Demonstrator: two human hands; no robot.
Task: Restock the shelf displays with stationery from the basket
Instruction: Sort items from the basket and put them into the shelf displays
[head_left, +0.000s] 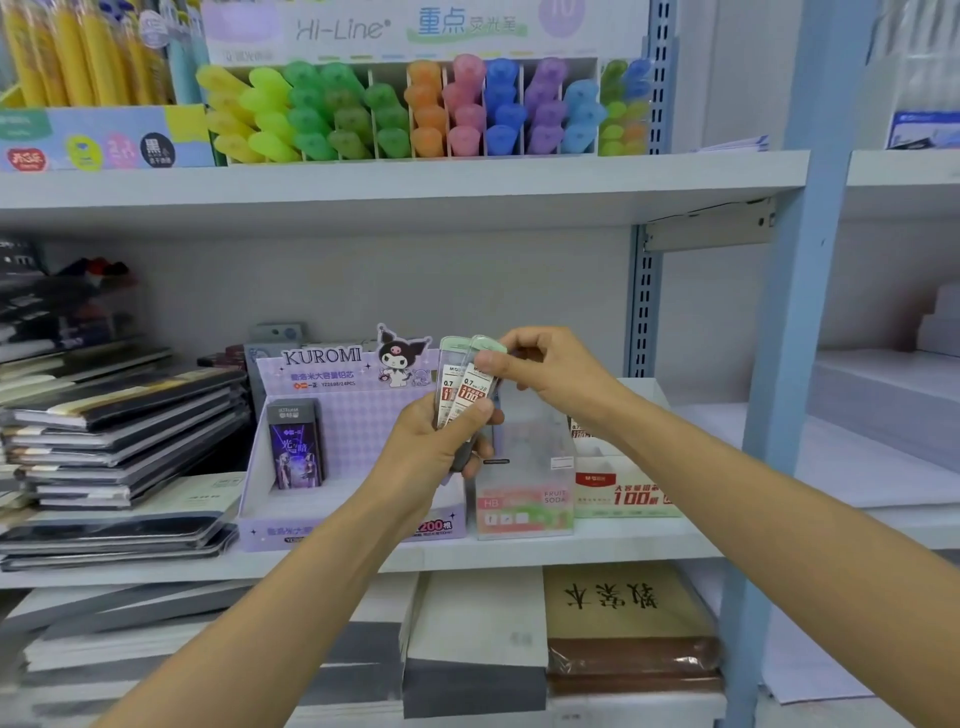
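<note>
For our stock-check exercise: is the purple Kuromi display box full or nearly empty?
Nearly empty. One dark pack stands in the Kuromi display box; the left hand hides its right end.

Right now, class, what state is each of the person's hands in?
Left hand: closed, gripping the lower ends of two clear green-capped pencil-lead cases.
Right hand: closed, pinching the green cap of one of those cases.

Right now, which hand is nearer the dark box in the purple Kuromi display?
Left. The left hand is a short way right of the dark box; the right hand is farther right and higher, pinching the lead cases.
</note>
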